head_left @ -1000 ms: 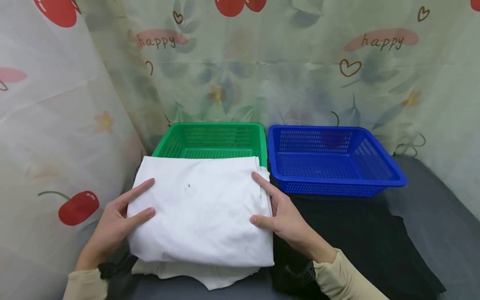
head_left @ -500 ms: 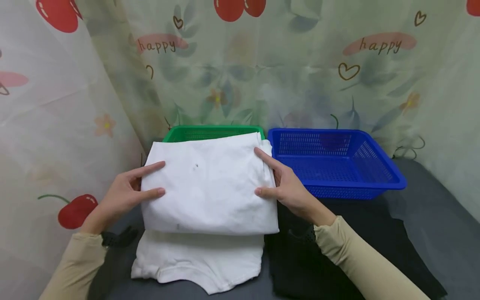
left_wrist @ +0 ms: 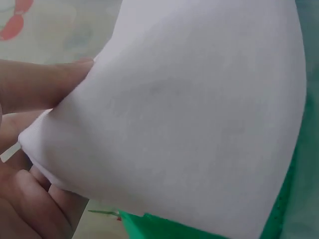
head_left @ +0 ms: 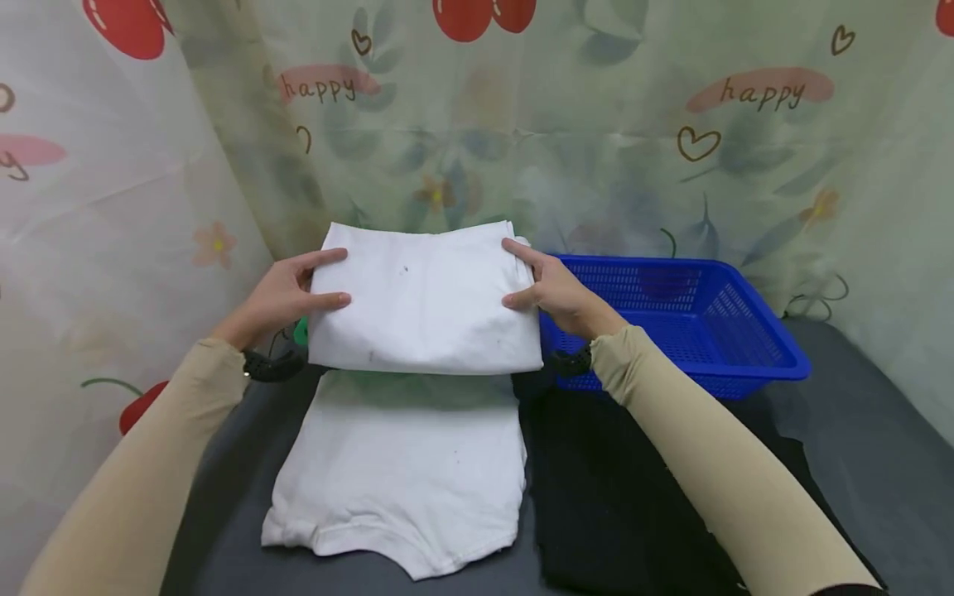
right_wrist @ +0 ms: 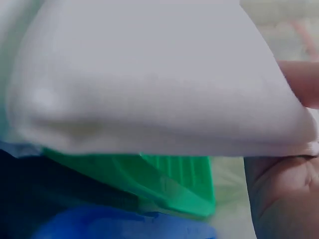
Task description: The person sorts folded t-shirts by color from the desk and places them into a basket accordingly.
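Observation:
Both hands hold up a folded white garment [head_left: 425, 302] with a few dark specks, raised in front of the curtain. My left hand [head_left: 286, 294] grips its left edge, thumb on the near face; its other fingers wrap behind, as the left wrist view shows. On the right edge, my right hand [head_left: 559, 290] pinches it the same way. The green basket [right_wrist: 189, 186] lies beneath and behind the garment, mostly hidden in the head view. Nearer, a folded white T-shirt [head_left: 402, 472] lies flat, its neckline towards me.
Right of the garment stands a blue basket [head_left: 671, 323] with nothing seen inside. A black garment [head_left: 611, 488] is spread on the grey surface [head_left: 879, 430], partly under the right sleeve. A printed curtain [head_left: 596, 165] closes off the back and sides.
The hands have lifted the folded garment up and away from me, off the white T-shirt, towards the green basket. More of the T-shirt shows; the green basket is now nearly covered.

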A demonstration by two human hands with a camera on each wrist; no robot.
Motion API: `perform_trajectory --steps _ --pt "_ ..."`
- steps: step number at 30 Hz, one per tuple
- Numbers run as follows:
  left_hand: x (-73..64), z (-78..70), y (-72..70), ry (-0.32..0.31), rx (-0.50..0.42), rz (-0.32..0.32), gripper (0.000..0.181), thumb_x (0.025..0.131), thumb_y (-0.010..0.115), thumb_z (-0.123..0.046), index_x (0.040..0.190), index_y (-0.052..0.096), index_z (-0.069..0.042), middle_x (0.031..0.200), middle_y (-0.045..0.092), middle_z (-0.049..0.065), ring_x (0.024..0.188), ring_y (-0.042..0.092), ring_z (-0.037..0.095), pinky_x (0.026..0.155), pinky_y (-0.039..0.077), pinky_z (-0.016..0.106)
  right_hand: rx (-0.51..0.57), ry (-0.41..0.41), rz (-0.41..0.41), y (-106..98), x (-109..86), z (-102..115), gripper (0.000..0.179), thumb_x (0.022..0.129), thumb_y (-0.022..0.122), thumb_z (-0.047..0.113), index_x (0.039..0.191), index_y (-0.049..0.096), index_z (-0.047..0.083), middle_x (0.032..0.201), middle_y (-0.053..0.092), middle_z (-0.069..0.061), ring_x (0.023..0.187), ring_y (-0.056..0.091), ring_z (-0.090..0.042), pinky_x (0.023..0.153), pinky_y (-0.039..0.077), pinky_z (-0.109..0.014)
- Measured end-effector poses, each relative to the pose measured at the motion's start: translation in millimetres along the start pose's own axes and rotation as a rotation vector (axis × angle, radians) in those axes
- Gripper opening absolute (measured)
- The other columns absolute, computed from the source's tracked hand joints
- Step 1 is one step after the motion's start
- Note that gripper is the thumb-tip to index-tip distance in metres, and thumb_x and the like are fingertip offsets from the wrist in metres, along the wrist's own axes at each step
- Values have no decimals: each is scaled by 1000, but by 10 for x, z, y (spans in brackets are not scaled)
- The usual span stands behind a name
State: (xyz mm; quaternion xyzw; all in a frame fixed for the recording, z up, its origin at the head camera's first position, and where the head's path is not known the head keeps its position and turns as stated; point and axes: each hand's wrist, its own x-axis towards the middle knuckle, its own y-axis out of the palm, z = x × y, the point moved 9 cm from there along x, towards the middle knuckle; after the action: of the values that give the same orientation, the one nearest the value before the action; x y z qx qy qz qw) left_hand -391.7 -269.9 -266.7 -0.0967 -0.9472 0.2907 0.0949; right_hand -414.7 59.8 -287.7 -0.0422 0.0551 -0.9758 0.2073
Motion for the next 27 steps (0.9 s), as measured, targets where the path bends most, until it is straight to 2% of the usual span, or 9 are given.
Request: perform_trajectory --steps 4,7,11,13,17,23,27 --pt "221 89 -13 -19 -25 30 80 87 78 -25 154 36 -17 157 30 10 137 36 23 104 38 42 7 72 -27 -39 198 -126 97 81 69 -17 157 25 23 160 19 -6 137 32 -23 108 33 -44" --pt "341 201 6 -53 -68 55 80 88 78 -22 154 34 -14 158 27 10 141 30 23 108 33 43 66 123 -55 -59 280 -264 95 81 68 -18 157 27 23 158 25 -9 134 36 -26 106 36 -46" --pt "415 347 31 -105 -71 70 78 89 76 -19 154 34 -12 158 26 13 140 31 25 108 32 43 161 162 -77 -33 345 -419 94 81 65 -21 157 29 21 155 31 -11 130 40 -28 104 38 -47" --pt "436 387 28 -116 -58 67 78 89 75 -17 154 33 -12 157 26 15 139 31 27 108 32 44 172 163 -84 -16 372 -458 94 81 63 -22 157 27 19 155 30 -11 132 39 -27 105 38 -46" --pt "497 363 5 -103 -40 54 78 90 73 -9 155 31 -12 158 24 14 141 28 27 109 30 45 137 144 -93 21 433 -457 97 81 60 -23 159 18 17 160 21 -9 138 33 -26 107 35 -45" --pt "614 193 -49 -56 11 27 79 90 70 1 156 28 -10 160 22 6 145 18 23 113 24 43 107 92 -124 48 528 -373 102 80 58 -27 159 12 17 163 5 -2 143 22 -22 110 31 -41" --pt "643 162 -62 -61 38 31 78 90 69 3 156 29 -9 160 22 9 145 19 25 113 25 44 55 88 -146 28 563 -362 100 80 59 -26 159 13 16 164 6 -3 145 17 -20 111 28 -39"
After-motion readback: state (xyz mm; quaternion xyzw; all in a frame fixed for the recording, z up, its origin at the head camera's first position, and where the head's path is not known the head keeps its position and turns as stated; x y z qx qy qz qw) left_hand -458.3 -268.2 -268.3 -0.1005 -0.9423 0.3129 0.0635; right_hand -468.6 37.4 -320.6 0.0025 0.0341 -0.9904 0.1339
